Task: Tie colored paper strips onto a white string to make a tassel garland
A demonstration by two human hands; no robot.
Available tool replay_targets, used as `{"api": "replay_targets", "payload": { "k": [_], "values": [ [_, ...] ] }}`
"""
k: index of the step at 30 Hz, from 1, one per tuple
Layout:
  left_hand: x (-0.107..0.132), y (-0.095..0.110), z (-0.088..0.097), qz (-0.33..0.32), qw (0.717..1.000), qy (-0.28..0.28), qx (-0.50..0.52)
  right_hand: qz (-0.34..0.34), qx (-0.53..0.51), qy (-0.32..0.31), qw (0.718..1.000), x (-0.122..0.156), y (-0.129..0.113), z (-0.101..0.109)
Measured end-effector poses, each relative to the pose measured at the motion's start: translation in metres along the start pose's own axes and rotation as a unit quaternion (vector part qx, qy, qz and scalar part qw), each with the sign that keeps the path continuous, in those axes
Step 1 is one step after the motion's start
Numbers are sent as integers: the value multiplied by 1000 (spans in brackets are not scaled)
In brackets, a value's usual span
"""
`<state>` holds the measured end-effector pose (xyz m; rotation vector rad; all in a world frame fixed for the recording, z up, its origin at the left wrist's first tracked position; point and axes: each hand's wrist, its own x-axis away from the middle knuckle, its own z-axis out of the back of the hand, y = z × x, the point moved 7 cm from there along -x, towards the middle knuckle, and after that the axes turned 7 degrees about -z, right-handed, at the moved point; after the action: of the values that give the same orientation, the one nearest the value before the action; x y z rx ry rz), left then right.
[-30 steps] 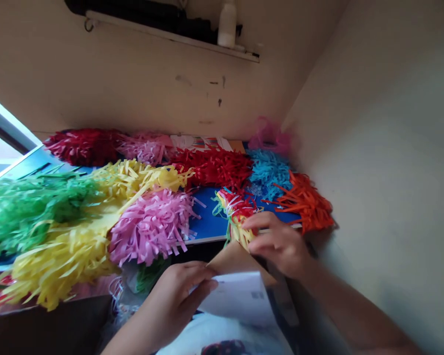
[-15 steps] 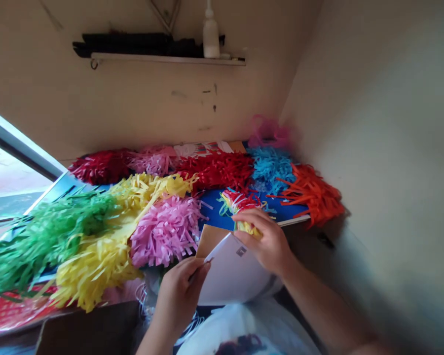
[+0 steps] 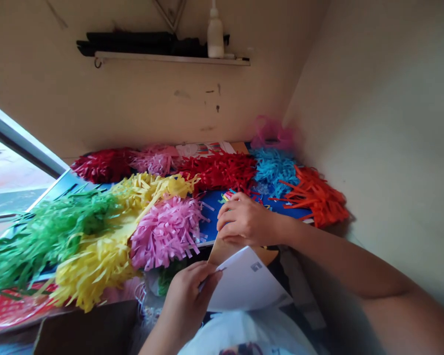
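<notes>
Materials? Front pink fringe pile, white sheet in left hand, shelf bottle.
Front pink fringe pile: thin paper or plastic film, slight sheen; narrow curling strips, so either fits.
White sheet: likely paper, matte; thin, crisp edge, small grey mark, pinched by the left hand.
Bottle: probably plastic, whitish, smooth; narrow top suggests it, but too distant to confirm.

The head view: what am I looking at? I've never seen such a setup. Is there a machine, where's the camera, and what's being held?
There's no machine, just a person's two bare hands. The camera sits on their head, looking forward and down. The left hand pinches a white sheet, with brown paper behind it. The right hand bends over the brown paper's far end; coloured strips peek out beyond, but its grip is hidden. Fringes of many colours lie on the blue table. Above, a shelf holds a bottle.
</notes>
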<state>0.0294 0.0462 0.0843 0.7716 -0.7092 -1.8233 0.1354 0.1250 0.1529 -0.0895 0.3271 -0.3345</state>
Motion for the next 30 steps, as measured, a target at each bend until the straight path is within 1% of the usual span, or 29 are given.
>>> {"api": "replay_targets", "payload": {
  "k": [3,6,9,14,16,17,18,19,20,22,23,24,25,26,27,28,29,30],
  "values": [
    [-1,3,-1,-9,1000,-8,2,-10,-13,-36,999,1,2,0],
    [-1,4,-2,-16,1000,-10,8,5,-34,-51,998,3,3,-1],
    [0,3,-4,-18,1000,-15,19,13,-60,-42,997,8,5,-1],
    [1,-1,-8,-9,999,-26,19,2,-108,-11,994,13,7,-2],
    [0,-1,-8,-9,999,-26,20,-13,-148,-4,989,12,13,0],
    [-1,-2,-8,-8,999,-24,22,-28,-189,-4,981,12,17,2],
    [-2,-4,-7,-6,999,-21,24,-53,-248,4,967,13,23,5],
    [-2,-6,-6,0,1000,-14,25,-89,-318,37,943,16,30,11],
    [-2,-10,-4,7,1000,-3,24,-134,-391,94,906,22,37,18],
    [0,-19,1,30,999,23,19,-216,-496,249,804,48,41,26],
    [1,-24,3,41,998,35,16,-250,-523,317,751,64,35,22],
    [3,-28,4,51,998,43,15,-269,-540,350,717,76,22,12],
    [4,-31,5,58,997,48,15,-302,-559,342,693,85,5,-6],
    [5,-32,5,63,997,50,14,-350,-591,289,667,90,-13,-33],
    [5,-33,5,65,997,50,11,-411,-614,238,630,95,-30,-63],
    [5,-33,6,66,997,51,7,-464,-618,215,597,100,-45,-87],
    [5,-32,6,65,997,50,3,-497,-607,214,583,103,-55,-105],
    [4,-31,5,63,997,50,-1,-522,-592,217,575,104,-61,-117]
  ]
}}
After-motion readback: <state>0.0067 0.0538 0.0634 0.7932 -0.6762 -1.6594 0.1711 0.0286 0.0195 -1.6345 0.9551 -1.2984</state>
